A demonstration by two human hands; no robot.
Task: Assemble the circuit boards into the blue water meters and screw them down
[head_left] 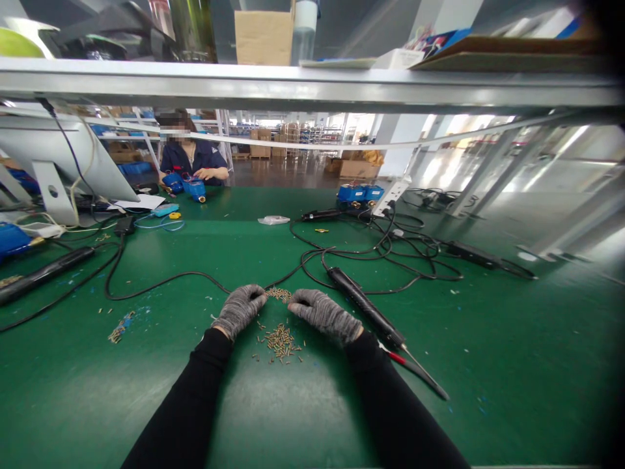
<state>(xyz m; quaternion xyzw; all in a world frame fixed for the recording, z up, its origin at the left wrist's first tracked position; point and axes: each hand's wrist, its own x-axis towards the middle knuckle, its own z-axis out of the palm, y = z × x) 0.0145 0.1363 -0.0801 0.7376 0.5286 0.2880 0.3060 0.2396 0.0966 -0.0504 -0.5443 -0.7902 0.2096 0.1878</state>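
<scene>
Two heaps of small brass-coloured screws lie on the green tabletop, a far heap [278,295] and a nearer, looser heap [281,341]. My left hand [240,309], in a grey knitted glove, is at the left edge of the far heap with thumb and fingers pinched together. On that heap's right side, my right hand [323,314], gloved alike, also has its fingertips brought together. Whatever is between the fingertips of either hand is too small to make out. Several loose screws are scattered around the nearer heap, between my forearms.
A black electric screwdriver [366,306] and red-handled pliers [410,365] lie right of my right hand. Black cables [336,251] loop across the table. Another screwdriver [46,273] is at left. A metal shelf [312,85] spans above; a person [190,156] sits opposite handling blue parts.
</scene>
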